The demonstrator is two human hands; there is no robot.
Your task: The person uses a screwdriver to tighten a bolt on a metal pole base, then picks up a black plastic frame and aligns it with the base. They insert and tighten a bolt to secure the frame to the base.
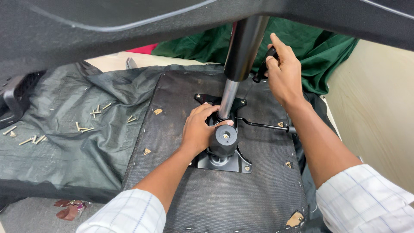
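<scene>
Head view. An upturned chair seat [215,198], covered in dark fabric stapled along the edges, lies flat on a dark sheet [82,129]. A black metal mechanism plate [224,162] is fixed at its centre, directly under the left hand [199,129]. The left-hand fingers [206,111] curl around the base of the gas cylinder [228,97], which rises from the plate past the fingertips and out of the top of the frame. A round black knob [224,138] sits just beside the left thumb, on the near side.

The right hand [282,71] is closed around a black tool handle [264,69], held just beside the black upper sleeve of the cylinder, above and to the right of the left-hand fingers. A thin lever rod [263,125] runs from the plate out to the right, below the right wrist.

Handling, as judged: the cylinder and plate are stiff steel and likely heavy; the chromed lower shaft looks smooth and may slip, so the black sleeve or the plate flanges give a surer hold. The seat fabric is soft; its stapled edges could snag.

Clearance: a dark chair part [129,21] overhangs the fingers from above, limiting upward room. Loose screws [92,113] lie well to the left of the left hand. A pale wall [375,108] closes the right side beyond the right forearm.
</scene>
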